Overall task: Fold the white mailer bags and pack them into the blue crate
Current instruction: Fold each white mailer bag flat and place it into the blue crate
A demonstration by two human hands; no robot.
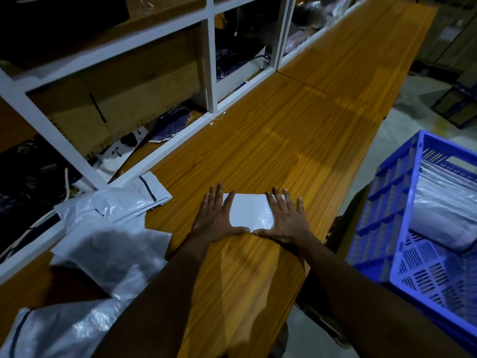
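The folded bag [251, 211] lies flat on the table [296, 130], with the left hand [215, 219] and right hand [286, 222] pressing on its two ends. Their fingers are straight and spread, the thumbs almost meet along its near edge, and neither hand grips it. The crate [387, 202] stands just right of the table, with packed bags [444, 210] at its far side. The likely trouble is springback: the slick film could unfold once the palms lift, or slide on the smooth wood if one hand pushes harder. A loose carry could let the fold open before it reaches the crate. The pile [111, 228] of unfolded bags at the left lies close enough for a forearm to drag it. The hands cover the bag's ends, so its layering cannot be told. The crate's right side is cut off, and the contents of the dim shelf [116, 81] are hard to make out.
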